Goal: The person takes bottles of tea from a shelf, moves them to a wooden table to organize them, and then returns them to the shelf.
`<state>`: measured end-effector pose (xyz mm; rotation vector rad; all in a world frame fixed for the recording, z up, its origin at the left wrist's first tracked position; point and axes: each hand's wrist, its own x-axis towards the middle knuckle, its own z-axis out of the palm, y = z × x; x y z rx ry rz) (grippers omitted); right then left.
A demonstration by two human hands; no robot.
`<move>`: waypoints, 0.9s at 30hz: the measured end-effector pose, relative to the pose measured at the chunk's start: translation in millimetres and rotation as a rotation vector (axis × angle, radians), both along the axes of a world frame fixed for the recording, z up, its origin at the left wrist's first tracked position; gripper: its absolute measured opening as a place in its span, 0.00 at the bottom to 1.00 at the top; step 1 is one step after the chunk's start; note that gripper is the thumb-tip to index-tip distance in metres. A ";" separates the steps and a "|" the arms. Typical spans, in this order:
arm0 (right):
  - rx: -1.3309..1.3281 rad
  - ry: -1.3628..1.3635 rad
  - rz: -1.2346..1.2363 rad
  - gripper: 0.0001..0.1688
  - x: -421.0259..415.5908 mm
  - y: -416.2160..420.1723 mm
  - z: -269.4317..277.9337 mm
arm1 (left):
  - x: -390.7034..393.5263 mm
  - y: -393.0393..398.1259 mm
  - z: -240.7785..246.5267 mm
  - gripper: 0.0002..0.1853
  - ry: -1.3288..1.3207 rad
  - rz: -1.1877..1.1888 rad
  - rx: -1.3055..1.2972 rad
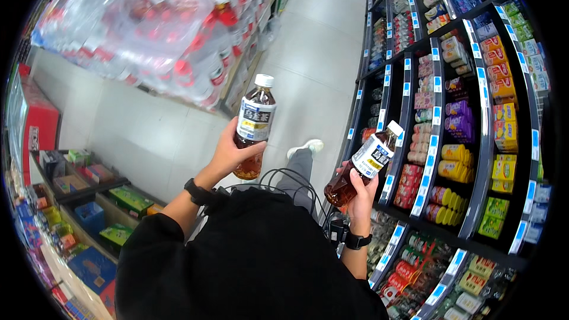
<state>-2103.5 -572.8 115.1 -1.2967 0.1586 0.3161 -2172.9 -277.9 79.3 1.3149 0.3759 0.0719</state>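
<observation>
In my left hand [235, 146] is a plastic bottle of dark oolong tea [257, 118], held nearly upright with its white cap on top. The fingers wrap its lower half, and part of the label shows above them. My right hand [362, 191] grips a second bottle of Suntory oolong tea [371, 155], tilted with its white cap towards the upper right. Both bottles are capped and hold brown liquid. They are apart from each other, in front of my body. The right bottle is close to the drink shelves [431, 151].
Shelves of cans, cartons and bottles with price tags line the right side. Shrink-wrapped packs of red-capped bottles [186, 71] are stacked at upper left. Display bins with boxed goods [129, 200] stand at lower left. Black cables [284, 173] loop by my waist above the tiled floor [320, 49].
</observation>
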 end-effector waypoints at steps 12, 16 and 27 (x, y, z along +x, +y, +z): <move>-0.182 -0.292 0.151 0.33 314.7 -53.0 -0.5 | 302.6 -13.4 -12.2 0.21 -0.026 0.152 -0.629; -0.121 -0.262 0.272 0.33 408.8 -45.0 19.5 | 383.5 -17.7 7.2 0.23 -0.055 0.260 -0.666; -0.207 -0.304 0.323 0.36 679.6 56.2 7.8 | 628.6 62.1 -39.4 0.19 -0.078 0.337 -0.389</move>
